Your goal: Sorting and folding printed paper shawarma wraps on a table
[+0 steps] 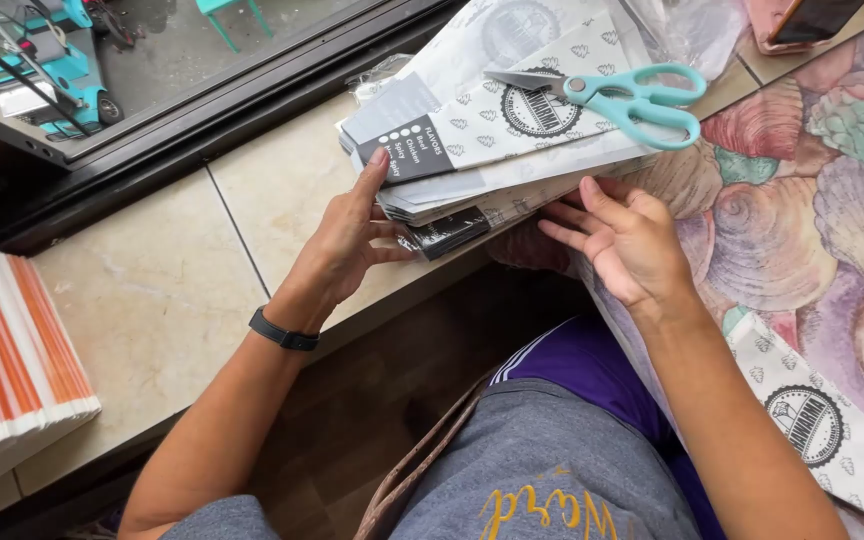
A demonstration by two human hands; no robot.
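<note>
Both bare forearms reach forward from the bottom of the view. The left hand (344, 243) is raised edge-on, fingers straight and pointing up, thumb toward the right, wrist slightly bent. The right hand (624, 243) lies palm half up, its fingers (574, 215) spread loosely and pointing left.

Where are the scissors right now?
In the head view, upper right: the teal scissors lie on top of the stack of paper bags, beyond both hands, untouched.
</note>
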